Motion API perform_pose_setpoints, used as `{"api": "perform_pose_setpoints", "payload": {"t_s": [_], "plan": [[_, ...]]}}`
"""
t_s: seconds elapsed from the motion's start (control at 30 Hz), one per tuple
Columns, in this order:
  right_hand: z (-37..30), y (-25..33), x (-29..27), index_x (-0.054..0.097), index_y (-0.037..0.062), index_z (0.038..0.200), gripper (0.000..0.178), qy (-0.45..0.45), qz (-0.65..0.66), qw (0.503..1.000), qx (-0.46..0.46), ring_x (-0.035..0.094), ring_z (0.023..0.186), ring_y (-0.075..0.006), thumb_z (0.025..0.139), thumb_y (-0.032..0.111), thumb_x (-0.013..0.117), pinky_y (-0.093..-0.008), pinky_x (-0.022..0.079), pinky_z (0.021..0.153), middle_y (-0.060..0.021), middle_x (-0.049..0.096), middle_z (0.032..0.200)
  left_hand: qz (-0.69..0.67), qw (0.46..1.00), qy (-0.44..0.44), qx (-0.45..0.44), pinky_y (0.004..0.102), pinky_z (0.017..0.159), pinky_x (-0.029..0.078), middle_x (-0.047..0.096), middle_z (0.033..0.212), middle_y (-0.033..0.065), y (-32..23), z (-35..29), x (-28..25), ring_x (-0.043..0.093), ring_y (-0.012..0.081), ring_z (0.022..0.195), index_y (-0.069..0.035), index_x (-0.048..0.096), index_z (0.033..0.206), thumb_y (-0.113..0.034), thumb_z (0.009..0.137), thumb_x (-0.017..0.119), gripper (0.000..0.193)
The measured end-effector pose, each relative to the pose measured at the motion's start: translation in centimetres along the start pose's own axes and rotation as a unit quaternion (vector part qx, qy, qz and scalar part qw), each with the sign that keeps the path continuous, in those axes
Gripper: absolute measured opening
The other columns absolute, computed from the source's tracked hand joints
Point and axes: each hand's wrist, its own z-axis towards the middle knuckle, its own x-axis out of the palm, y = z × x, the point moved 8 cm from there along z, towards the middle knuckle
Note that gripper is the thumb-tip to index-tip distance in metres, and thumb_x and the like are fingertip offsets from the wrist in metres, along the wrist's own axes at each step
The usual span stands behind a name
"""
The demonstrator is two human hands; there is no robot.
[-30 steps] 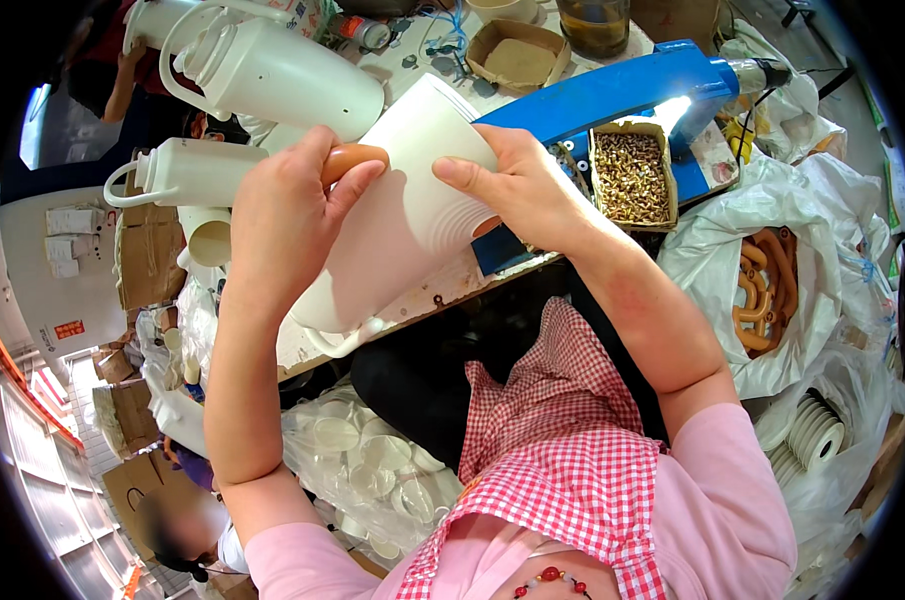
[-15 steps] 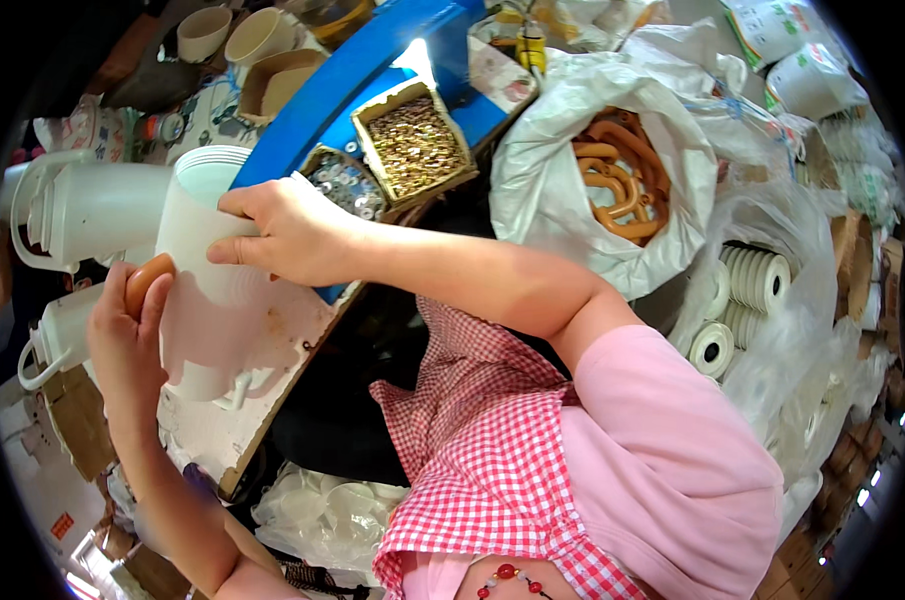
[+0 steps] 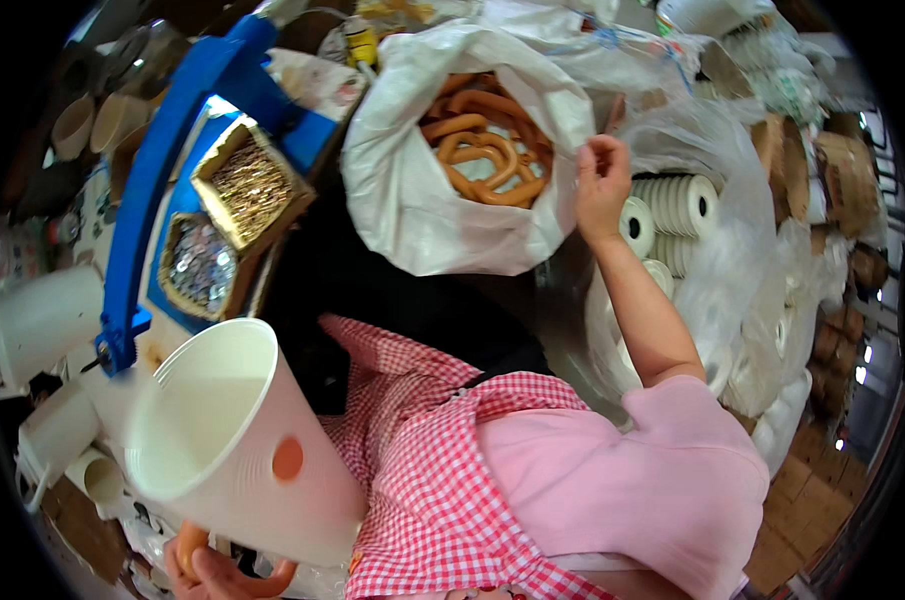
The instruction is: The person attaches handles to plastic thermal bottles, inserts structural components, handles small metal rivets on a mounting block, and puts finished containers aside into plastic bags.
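At lower left a tall white plastic pitcher body [image 3: 317, 500] tilts, its wide mouth facing up and left. A round orange-brown spot shows on its wall. My left hand [image 3: 217, 575] is closed around a curved orange-brown handle [image 3: 190, 548] at the pitcher's lower side; whether the two are joined is hard to see. At the right rim of a white sack [image 3: 402, 220], my right hand [image 3: 602, 185] has its fingers curled together; what they hold, if anything, cannot be made out. Several curved orange-brown handles [image 3: 487, 165] lie inside the sack.
A blue metal frame [image 3: 142, 230] arches beside a box of small brass-coloured pieces [image 3: 252, 185] and a box of silvery pieces [image 3: 202, 262]. Ribbed white spool-like parts [image 3: 672, 205] fill clear plastic bags at right. Other white pitchers [image 3: 47, 315] stand at far left.
My right hand has left the pitcher and swung right to the sack's rim. My left hand has brought the pitcher and handle down toward me, tipping the mouth into view. The view has shifted right.
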Motion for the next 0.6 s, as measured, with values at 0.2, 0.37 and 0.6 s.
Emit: {"api": "perform_pose_setpoints", "payload": {"t_s": [0.2, 0.37, 0.6], "plan": [[2.1, -16.7, -16.4, 0.06, 0.0034, 0.11, 0.022, -0.133, -0.263, 0.951, 0.096, 0.063, 0.087, -0.0247, 0.09, 0.013, 0.066, -0.0371, 0.051, 0.081, -0.0108, 0.064, 0.098, -0.026, 0.994, 0.107, 0.023, 0.0208, 0.05, 0.024, 0.041, 0.064, -0.0051, -2.0, -1.1, 12.4, 0.035, 0.0025, 0.054, -0.002, 0.063, 0.103, -0.022, 0.1, 0.064, 0.021], [1.3, -28.0, -24.8, 0.057, 0.0058, 0.126, 0.044, -0.043, -0.572, 0.805, 0.152, 0.06, 0.116, -0.0349, 0.085, 0.019, 0.07, -0.0441, 0.049, 0.097, -0.0158, 0.064, 0.122, -0.072, 0.996, 0.056, 0.006, 0.0194, 0.05, 0.025, 0.041, 0.066, -0.0065, -4.3, -1.9, 11.8, 0.035, 0.0008, 0.056, -0.001, 0.058, 0.116, -0.016, 0.101, 0.06, 0.021], [1.4, -47.8, -28.8, 0.046, -0.0073, 0.142, 0.1, 0.17, -0.673, 0.719, 0.037, 0.059, 0.123, -0.0382, 0.083, 0.073, 0.062, -0.0509, 0.048, 0.1, -0.0298, 0.057, 0.137, -0.043, 0.996, 0.076, 0.012, 0.0271, 0.08, 0.048, 0.056, 0.105, 0.0084, -5.5, -5.1, 17.2, 0.058, 0.0175, 0.093, 0.002, 0.061, 0.115, 0.011, 0.082, 0.056, 0.034]]}}
